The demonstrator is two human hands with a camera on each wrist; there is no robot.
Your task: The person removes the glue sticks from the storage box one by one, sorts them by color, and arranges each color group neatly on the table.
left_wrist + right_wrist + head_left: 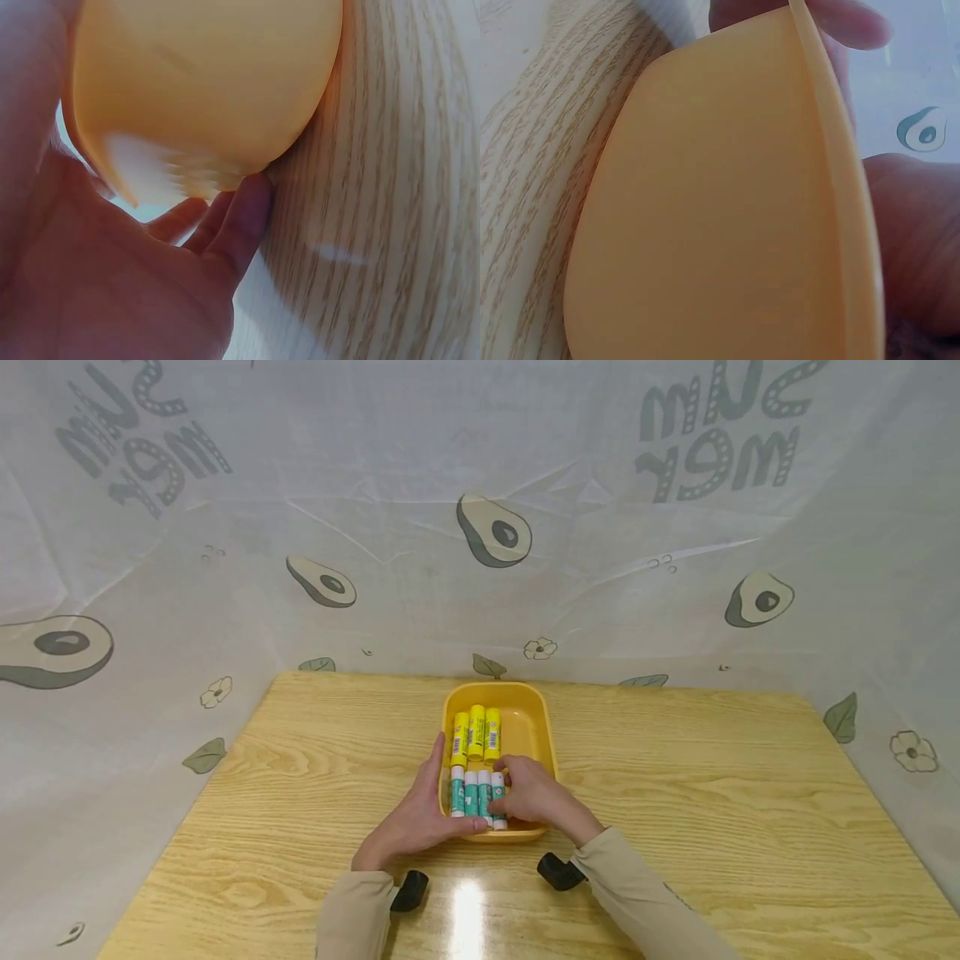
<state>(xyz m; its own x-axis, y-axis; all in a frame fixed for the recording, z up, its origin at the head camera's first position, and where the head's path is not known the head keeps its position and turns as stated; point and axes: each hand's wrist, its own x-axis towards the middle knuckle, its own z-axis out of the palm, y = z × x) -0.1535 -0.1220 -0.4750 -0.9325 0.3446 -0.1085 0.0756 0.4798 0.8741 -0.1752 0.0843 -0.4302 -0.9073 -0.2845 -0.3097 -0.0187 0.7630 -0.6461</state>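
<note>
A yellow-orange plastic tray (528, 722) (210, 90) (705, 210) stands on the table. Three yellow glue sticks (476, 735) lie side by side in its far left part. Nearer me, several teal glue sticks (471, 793) with white ends form a row. My left hand (420, 810) (127, 277) grips the tray's near left corner, fingers along the outer wall and thumb over the near rim. Inside the tray, my right hand (532, 789) (922, 232) holds the rightmost teal glue stick (498, 787) between thumb and fingers; the tray wall hides this grip in the right wrist view.
The wooden table (712, 793) extends to both sides of the tray. Behind it hangs a pale curtain (405, 610) printed with avocados and letters. A black wrist device (410, 891) sits at my left cuff, another black device (559, 872) at my right.
</note>
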